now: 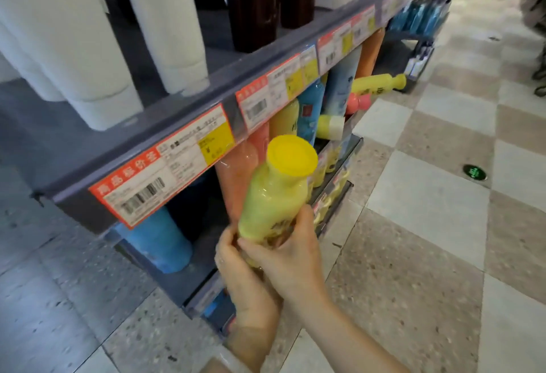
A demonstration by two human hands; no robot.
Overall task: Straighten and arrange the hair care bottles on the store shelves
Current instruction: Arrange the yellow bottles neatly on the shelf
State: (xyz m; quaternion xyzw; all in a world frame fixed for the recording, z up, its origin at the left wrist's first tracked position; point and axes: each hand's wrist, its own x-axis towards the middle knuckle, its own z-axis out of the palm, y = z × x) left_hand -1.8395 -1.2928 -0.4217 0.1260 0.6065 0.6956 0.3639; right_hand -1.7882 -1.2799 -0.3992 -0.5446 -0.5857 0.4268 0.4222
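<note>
A yellow bottle (276, 192) with a wide yellow cap is held in front of the bottom shelf, tilted with its cap up. My left hand (239, 269) grips its base from below. My right hand (291, 257) wraps around its lower body from the right. Behind it an orange bottle (236, 177) stands upright on the bottom shelf, and a blue bottle (158, 242) stands further left. Further along the shelf, a yellow bottle (329, 127), a pink-capped bottle (359, 103) and another yellow bottle (379, 84) lie on their sides, sticking out.
The grey shelf rail (206, 136) above carries orange price tags. White bottles (88, 77) and dark brown bottles (254, 3) stand on the upper shelf. A checkered tile floor (428, 195) runs along the right, with a green floor marker (475, 172).
</note>
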